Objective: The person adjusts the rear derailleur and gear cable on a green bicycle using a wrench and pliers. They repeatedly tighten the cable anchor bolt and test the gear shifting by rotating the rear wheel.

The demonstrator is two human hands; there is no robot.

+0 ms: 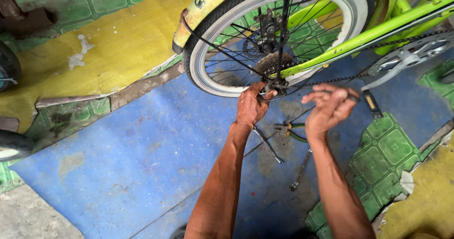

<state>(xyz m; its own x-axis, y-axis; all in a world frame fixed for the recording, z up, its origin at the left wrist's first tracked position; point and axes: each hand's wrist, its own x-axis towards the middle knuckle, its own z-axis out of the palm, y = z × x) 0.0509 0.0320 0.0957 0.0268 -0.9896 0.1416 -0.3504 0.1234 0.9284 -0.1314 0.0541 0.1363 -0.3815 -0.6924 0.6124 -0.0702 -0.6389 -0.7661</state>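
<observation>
My left hand (250, 105) pinches the axle nut (273, 85) of the green bike's back wheel (283, 35), while my right hand (328, 109) hangs half open, holding nothing, beside the chain (331, 80).

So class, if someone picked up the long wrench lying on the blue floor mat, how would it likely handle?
The wrench looks like slim bare metal, so probably stiff and heavy for its size. It lies flat on the blue mat, so rolling seems unlikely. The mat looks grimy nearby, so it may feel slippery.
</observation>
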